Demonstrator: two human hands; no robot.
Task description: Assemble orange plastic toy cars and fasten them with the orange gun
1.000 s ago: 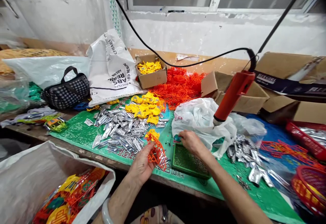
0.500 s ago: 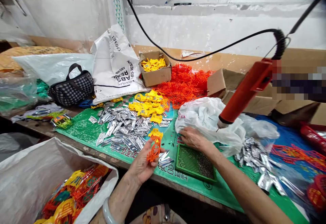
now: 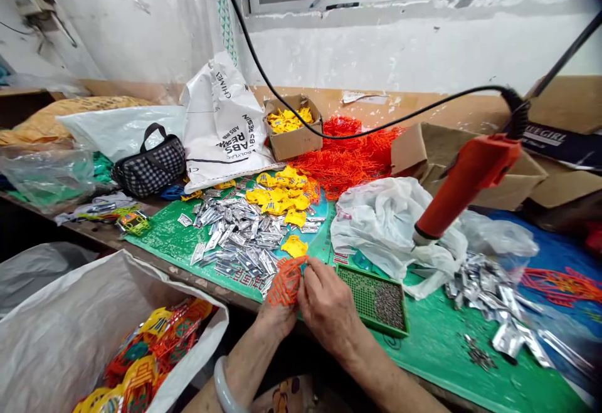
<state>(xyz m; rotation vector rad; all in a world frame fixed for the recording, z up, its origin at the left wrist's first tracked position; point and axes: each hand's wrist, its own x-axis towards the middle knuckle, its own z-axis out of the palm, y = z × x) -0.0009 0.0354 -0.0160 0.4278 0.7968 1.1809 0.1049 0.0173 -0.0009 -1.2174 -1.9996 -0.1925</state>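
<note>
Frame point(image 3: 284, 282), orange and latticed, is held at the front edge of the bench point(image 3: 423, 345) in the loosely curled left hand point(image 3: 278, 320); a teal piece point(image 3: 303, 267) is apparently pinched against it by the right hand point(image 3: 329, 303). Light and springy, it is probably best taken by its rim.

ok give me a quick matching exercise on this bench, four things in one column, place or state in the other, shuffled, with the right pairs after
Things
1. orange lattice piece
2. green tray
3. red power tool
4. checked bag

Places and states
A. beside the white printed sack
B. small dark pieces heaped at one end of it
C. in the left hand, with the right hand at its edge
D. black cord at its upper end

Right pairs: 1-C, 2-B, 3-D, 4-A
</note>
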